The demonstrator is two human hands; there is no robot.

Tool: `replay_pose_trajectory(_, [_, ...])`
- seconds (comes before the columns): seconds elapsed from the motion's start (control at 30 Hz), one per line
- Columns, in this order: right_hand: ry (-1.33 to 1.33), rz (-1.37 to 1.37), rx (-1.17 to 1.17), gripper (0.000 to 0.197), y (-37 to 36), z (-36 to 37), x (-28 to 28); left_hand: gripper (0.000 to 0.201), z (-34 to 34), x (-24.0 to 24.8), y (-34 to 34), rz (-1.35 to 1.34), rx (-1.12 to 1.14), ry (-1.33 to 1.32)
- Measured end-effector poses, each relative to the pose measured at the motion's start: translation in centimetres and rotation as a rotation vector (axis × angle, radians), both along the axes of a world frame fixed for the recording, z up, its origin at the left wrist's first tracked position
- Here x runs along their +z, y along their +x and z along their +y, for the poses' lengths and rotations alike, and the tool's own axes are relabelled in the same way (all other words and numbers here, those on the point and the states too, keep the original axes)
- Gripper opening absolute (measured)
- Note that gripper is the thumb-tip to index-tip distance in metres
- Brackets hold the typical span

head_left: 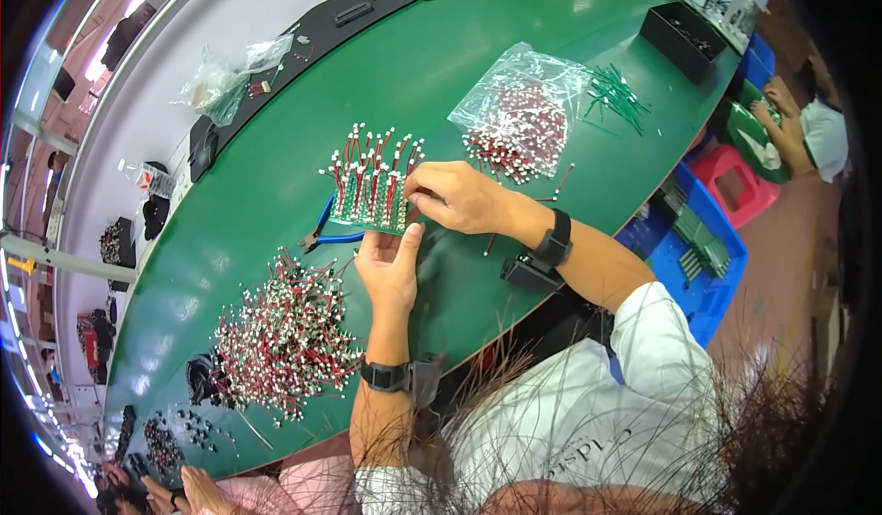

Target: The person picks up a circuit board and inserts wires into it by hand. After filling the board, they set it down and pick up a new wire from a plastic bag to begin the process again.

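Observation:
A green circuit board panel (367, 212) stands tilted above the green table, with rows of short red wires (375, 161) tipped with white connectors rising from it. My left hand (390, 269) grips the panel by its lower edge, thumb on the near side. At the panel's right edge, my right hand (457, 195) has its fingers pinched together; whatever they hold is hidden. Blue-handled pliers (322, 230) lie just behind and left of the panel. A large heap of red wires with white connectors (289, 336) spreads to the left of my left forearm.
A clear plastic bag (519, 111) of similar wires lies beyond my right hand, beside green strips (614, 94). A black box (682, 39) stands at the far right. Blue bins (694, 249) and a pink stool (735, 184) are beyond the table's edge. Other people's hands show at both sides.

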State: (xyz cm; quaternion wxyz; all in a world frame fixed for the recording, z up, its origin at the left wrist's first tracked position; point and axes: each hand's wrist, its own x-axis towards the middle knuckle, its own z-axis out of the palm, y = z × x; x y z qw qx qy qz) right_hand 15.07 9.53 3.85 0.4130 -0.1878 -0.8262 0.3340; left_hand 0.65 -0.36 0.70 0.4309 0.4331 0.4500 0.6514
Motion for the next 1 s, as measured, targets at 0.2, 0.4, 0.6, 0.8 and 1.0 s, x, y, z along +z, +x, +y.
replay_pose_trajectory(0.2, [0.09,0.004,-0.045,0.009,-0.3,0.1,-0.9,0.03,0.1,0.1,0.3,0.049,0.082,-0.036])
replay_pose_trajectory(0.4, [0.102,-0.003,-0.068,0.009,-0.7,-0.2,-0.9,0.035,0.0,-0.1,0.3,0.046,0.079,-0.032])
replay_pose_trajectory(0.6, [0.151,-0.002,-0.088,0.012,-0.6,-0.2,-1.2,0.035,0.1,0.0,0.4,0.051,0.069,0.001])
replay_pose_trajectory(0.8, [0.141,0.012,-0.08,0.013,-0.9,-0.2,-1.3,0.033,0.0,0.1,0.4,0.062,0.076,0.024])
replay_pose_trajectory(1.0, [0.236,-0.045,-0.118,0.012,-1.0,-0.4,-1.4,0.032,0.1,0.0,0.5,0.047,0.058,0.014])
